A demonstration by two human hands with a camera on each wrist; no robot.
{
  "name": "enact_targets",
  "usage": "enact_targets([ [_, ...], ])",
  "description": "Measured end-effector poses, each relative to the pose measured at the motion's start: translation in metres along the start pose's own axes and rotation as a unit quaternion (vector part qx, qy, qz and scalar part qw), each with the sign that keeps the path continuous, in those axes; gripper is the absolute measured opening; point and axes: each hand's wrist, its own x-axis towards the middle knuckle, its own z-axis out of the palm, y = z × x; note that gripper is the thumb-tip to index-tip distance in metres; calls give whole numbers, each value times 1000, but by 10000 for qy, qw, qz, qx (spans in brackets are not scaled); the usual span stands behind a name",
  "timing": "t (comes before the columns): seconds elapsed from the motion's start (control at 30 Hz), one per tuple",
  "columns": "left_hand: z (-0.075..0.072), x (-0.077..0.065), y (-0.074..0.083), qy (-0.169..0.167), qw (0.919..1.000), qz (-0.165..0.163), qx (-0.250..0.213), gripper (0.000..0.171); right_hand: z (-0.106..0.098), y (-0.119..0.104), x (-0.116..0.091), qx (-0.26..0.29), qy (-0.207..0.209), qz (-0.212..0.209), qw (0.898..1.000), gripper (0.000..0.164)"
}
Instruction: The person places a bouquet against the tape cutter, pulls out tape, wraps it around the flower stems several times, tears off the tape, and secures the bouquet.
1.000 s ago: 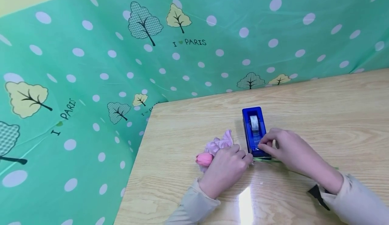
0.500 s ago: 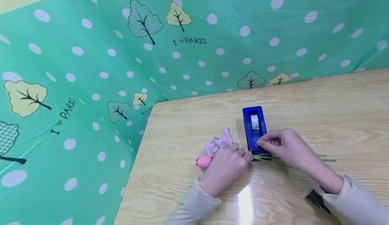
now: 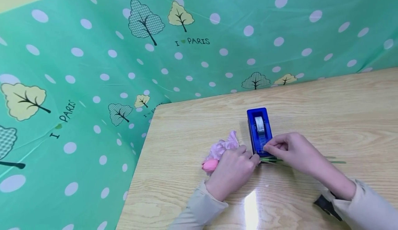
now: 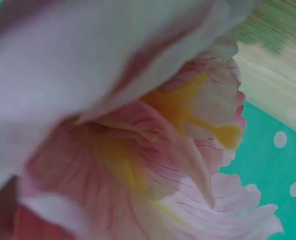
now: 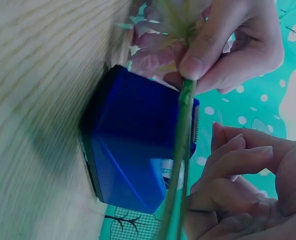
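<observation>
My left hand [image 3: 231,173] grips a small bunch of artificial flowers at the top of the green stems [image 5: 180,140]. A lilac ruffled flower [image 3: 217,149] and a pink tulip [image 3: 210,165] stick out to its left. Pale pink petals with yellow stamens [image 4: 227,135] fill the left wrist view. Just right of the bunch stands a blue tape dispenser [image 3: 252,126] with a roll of clear tape [image 3: 259,124]. My right hand [image 3: 289,149] pinches the tape's end between thumb and forefinger at the toothed cutter [image 5: 196,122]. The stems run across the dispenser's front and under the right hand.
The wood-grain table [image 3: 342,119] meets a green dotted cloth [image 3: 199,64] at the back and left. A black object [image 3: 328,207] shows beside the right sleeve [image 3: 363,205]. Light glares off the table in front of the hands.
The stems have swung slightly away from me, toward the dispenser's front, and their far ends now show more beyond the right wrist. Both hands stay almost in place.
</observation>
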Motion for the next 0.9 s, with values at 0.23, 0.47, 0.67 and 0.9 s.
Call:
enact_targets([
  [0.23, -1, 0, -1, -5, 9999, -17, -103, 22, -1, -2, -2, 180, -265, 239, 9992, 19],
  [0.47, 0, 0, -2, 19, 10000, -18, -63, 18, 0, -4, -6, 530, -519, 396, 9965, 22],
  [0.67, 0, 0, -3, 26, 10000, -49, -59, 17, 3, -3, -9, 876, -719, 523, 9922, 24],
  [0.9, 1, 1, -2, 22, 9999, -54, -111, 17, 7, 0, -18, 1000, -878, 570, 9895, 25],
])
